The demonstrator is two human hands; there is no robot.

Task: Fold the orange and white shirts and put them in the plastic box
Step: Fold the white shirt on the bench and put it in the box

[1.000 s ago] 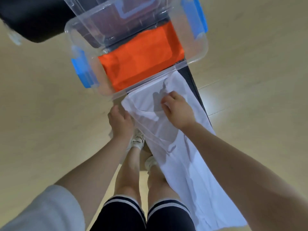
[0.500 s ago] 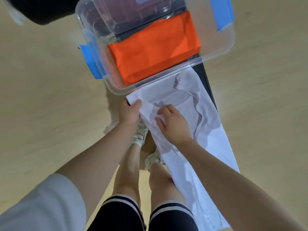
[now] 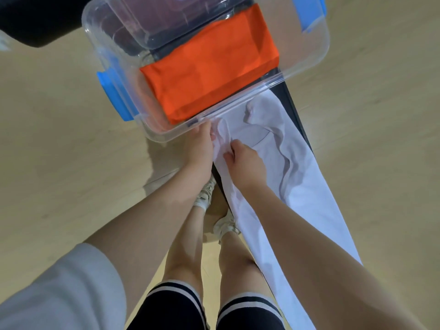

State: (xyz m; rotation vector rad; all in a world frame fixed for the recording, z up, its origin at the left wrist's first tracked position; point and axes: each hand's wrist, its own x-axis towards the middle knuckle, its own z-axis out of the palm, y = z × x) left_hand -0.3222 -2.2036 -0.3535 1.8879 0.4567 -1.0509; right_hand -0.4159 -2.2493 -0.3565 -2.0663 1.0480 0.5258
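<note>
clear plastic makes up the box, and we use it as our landmark. it sits on a narrow dark bench whose edge shows just below the box's near wall. blue latches clip its left and right ends. inside the box we see the orange shirt, folded into a flat rectangle against the near wall, with a clear lid or tray resting over the far part of the box.

the white shirt lies outside the box, starting right at its near rim and running away from it along the bench toward us, rumpled and not yet folded, its lower end hanging past our right forearm.

our left hand sits just below the box's near left corner, fingers curled and pinching the bunched edge of the white shirt close to the rim. our right hand is just beside it, a little further from the box, fingers curled into the same cloth and gripping a fold. the two hands are close together, nearly touching.

below the hands, further from the box, we see our bare legs, pale sneakers on the wooden floor, and dark shorts with white stripes.
</note>
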